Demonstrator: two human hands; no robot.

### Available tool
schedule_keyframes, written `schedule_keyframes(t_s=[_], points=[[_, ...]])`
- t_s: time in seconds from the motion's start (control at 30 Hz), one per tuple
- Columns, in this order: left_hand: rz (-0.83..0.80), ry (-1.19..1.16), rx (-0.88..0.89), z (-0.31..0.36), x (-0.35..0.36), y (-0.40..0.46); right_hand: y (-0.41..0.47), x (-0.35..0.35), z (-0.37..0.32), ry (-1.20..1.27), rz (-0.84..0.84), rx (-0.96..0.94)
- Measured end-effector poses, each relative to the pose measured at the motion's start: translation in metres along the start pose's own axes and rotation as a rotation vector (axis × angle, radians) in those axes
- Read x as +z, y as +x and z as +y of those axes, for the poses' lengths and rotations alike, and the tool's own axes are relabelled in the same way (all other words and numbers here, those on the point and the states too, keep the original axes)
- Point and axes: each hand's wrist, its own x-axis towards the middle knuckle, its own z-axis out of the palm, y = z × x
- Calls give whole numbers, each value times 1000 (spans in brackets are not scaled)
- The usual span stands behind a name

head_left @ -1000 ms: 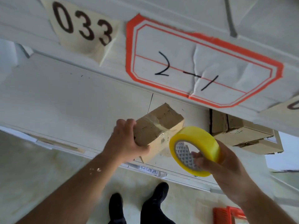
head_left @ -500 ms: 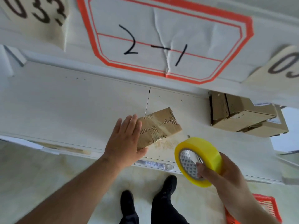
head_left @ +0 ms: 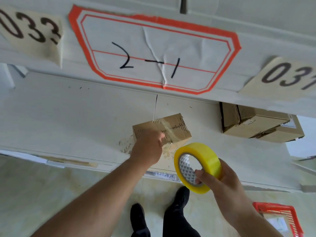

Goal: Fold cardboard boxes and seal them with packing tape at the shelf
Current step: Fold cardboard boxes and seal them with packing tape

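Small cardboard box (head_left: 172,128) lies flat on the white shelf (head_left: 68,120), approx centre of view, near the front edge. Long axis runs roughly 8 to 2 o'clock, right end angled back toward the shelf rear. Plain brown corrugated board, rectangular, w/ a strip of clear glossy tape across the top and dark printed marks along the seam; corner at 1 o'clock looks a bit frayed.

Left hand (head_left: 147,149) rests on the box's near-left end, fingers over the top face; blurred, so can't tell if they curl round it or just press flat.

Right hand (head_left: 215,179) at 4 o'clock from the box, just in front of the shelf edge, apart from the box. It pinches a yellow tape roll (head_left: 197,166), fingertips inside the core, the rest of the hand behind the outer band. Roll is a wide ring held on edge, smooth shiny tape, core printed w/ grey-white triangles, opening facing approx 8 o'clock.

At 2 o'clock on the shelf: stacked brown boxes (head_left: 256,124), well apart. Above, a red-bordered label (head_left: 188,41) marked "2-1". Red basket (head_left: 280,218) on the floor at 5 o'clock.
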Motion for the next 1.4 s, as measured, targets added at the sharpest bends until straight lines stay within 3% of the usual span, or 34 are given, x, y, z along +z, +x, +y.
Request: schedule_keyframes(t_s=[0.1,0.17,0.23,0.47,0.6,0.83,1.03,1.4], points=[[-28,-995,-612,16,-13,23,1,4,1,39,2,5],[-105,-1225,-776,16,-19,32,-1,6,1,45,-19,11],[-123,-1295,-748,17,-21,32,-3,9,2,48,-39,11],[-175,-1265,-677,9,-16,31,-12,8,6,72,-23,13],[-118,-1199,-637,6,-12,33,-15,5,4,30,4,20],[6,-1225,-635,7,-2,31,-29,14,2,-383,193,-49],[87,-1171,-637,5,2,35,-33,30,27,-389,281,-120],[183,-1018,-479,9,7,53,75,6,102,-741,-13,98]])
